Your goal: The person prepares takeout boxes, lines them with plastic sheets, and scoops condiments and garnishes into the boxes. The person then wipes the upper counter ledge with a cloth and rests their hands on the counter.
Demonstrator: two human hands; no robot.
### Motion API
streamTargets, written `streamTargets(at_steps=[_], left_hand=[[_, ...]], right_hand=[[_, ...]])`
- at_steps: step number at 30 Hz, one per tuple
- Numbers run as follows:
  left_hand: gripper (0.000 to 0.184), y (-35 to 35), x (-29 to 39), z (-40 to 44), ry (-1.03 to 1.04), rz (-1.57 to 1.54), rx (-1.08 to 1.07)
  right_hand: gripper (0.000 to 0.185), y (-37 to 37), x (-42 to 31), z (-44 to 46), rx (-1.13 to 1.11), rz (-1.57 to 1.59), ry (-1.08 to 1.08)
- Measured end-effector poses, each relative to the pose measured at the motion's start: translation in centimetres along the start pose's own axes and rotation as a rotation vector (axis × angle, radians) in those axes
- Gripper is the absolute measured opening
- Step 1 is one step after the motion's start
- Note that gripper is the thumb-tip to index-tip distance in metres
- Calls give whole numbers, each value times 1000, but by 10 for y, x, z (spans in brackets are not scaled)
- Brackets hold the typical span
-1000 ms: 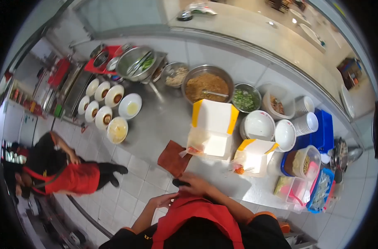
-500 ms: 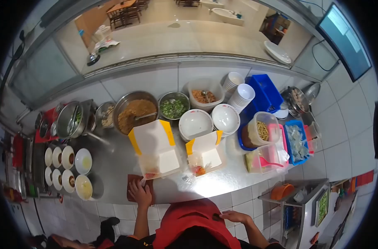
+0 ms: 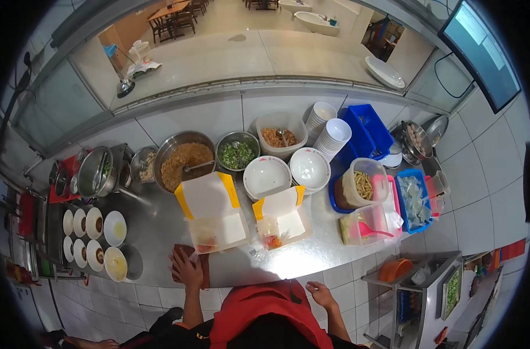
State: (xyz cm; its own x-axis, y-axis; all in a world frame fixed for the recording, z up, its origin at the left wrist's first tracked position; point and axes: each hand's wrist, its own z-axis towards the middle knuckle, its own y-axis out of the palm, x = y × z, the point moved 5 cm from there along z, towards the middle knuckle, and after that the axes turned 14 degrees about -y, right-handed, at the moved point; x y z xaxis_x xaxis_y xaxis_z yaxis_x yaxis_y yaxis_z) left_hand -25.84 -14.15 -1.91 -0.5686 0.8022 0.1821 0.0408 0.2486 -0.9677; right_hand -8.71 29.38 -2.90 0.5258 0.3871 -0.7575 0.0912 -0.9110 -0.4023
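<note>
My left hand [image 3: 187,271] lies flat with fingers spread on a folded brown cloth [image 3: 203,274] at the counter's front edge. Beside the red apron [image 3: 253,303], my right hand [image 3: 321,294] hangs in front of the counter, fingers loosely bent and nothing visible in them. Two open takeaway boxes with yellow flaps, a larger one [image 3: 232,229] and a smaller one [image 3: 293,224], stand on the counter ahead. Each has a clear bag with something red or orange in it; the contents are hard to make out.
White bowls [image 3: 267,175] are stacked behind the boxes, near a bowl of chopped greens [image 3: 237,152] and a large bowl of brown food [image 3: 186,157]. Several small bowls [image 3: 115,228] stand left. Plastic tubs [image 3: 365,225] and a blue basket [image 3: 414,200] occupy the right. Another person's legs [image 3: 160,326] show below left.
My right hand has come away from the apron's pocket area and dropped slightly. My left hand stays on the cloth, with its fingers spread. The whole view has shifted a little.
</note>
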Motion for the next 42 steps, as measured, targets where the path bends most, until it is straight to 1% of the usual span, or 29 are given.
streamTargets(at_steps=[3, 6, 8, 10, 11, 12, 13, 15, 16, 17, 19, 21, 22, 23, 26, 27, 28, 29, 30, 32, 34, 35, 36, 37, 38, 39, 40, 41, 42], left_hand=[[60, 6, -3, -9, -21, -25, 0], [56, 5, -5, -8, -12, -28, -5], [55, 5, -6, -4, -26, -32, -8], [52, 6, -13, 5, -66, -65, 100], [52, 15, -20, 17, -79, -57, 109], [52, 24, -44, 38, -346, -300, 128], [52, 29, -68, 56, -605, -548, 146], [55, 2, -78, 101, -271, -1246, 325], [56, -27, -55, 107, -250, -1615, 128], [57, -77, -18, 109, -220, -1972, -90], [55, -140, 25, 129, -91, -2196, -70], [53, -191, 61, 161, 59, -2332, -100], [51, -223, 89, 171, 158, -2374, -87], [51, -241, 104, 194, 258, -2428, -193], [55, -310, 191, 231, 407, -2173, -26], [52, -324, 219, 254, 566, -1981, 81], [45, -332, 248, 282, 748, -1791, -64], [37, -335, 279, 305, 616, -1656, 53], [40, -338, 320, 308, 579, -1407, 185], [47, -332, 392, 311, 886, -598, 735], [54, -302, 420, 321, 876, -443, 246], [55, -295, 427, 323, 852, -342, 78], [55, -298, 429, 319, 863, -359, 67], [55, -299, 425, 321, 796, -379, 42], [55, -298, 418, 325, 722, -394, 14], [51, -300, 414, 328, 797, -472, 9], [51, -300, 406, 334, 791, -481, -1], [48, -306, 395, 342, 809, -557, 64], [46, -313, 384, 349, 829, -632, 134]], right_hand=[[44, -10, -19, 13, 18, 29, -44], [40, -16, -45, 27, -54, 152, -60], [35, -20, -40, 38, -41, 222, -3], [34, -28, -53, 44, -94, 249, -6], [36, -32, -68, 44, -173, 461, 37], [37, -34, -83, 42, -251, 674, 80], [43, -39, -92, 43, -319, 711, 25], [45, -47, -111, 45, -351, 764, 0], [48, -51, -119, 46, -376, 811, -14], [51, -55, -125, 50, -412, 747, -44], [52, -56, -131, 58, -441, 739, -64], [54, -57, -140, 68, -477, 726, -90], [54, -56, -146, 71, -514, 787, -81], [54, -56, -152, 74, -548, 848, -72], [54, -59, -162, 85, -550, 778, -73], [55, -61, -163, 90, -532, 691, -77], [55, -61, -165, 93, -529, 687, -70], [55, -62, -167, 97, -527, 655, -72], [56, -62, -170, 98, -525, 622, -70], [57, -61, -187, 101, -539, 570, -92], [58, -70, -209, 111, -534, 511, -127], [57, -75, -222, 115, -547, 474, -172], [57, -80, -237, 120, -562, 437, -215], [55, -90, -260, 129, -525, 396, -322], [54, -104, -289, 142, -490, 216, -490], [45, -115, -335, 152, -372, 68, -591], [38, -122, -375, 166, -299, 62, -669], [34, -125, -424, 180, -206, -44, -785], [32, -122, -467, 197, -116, 5, -902]])
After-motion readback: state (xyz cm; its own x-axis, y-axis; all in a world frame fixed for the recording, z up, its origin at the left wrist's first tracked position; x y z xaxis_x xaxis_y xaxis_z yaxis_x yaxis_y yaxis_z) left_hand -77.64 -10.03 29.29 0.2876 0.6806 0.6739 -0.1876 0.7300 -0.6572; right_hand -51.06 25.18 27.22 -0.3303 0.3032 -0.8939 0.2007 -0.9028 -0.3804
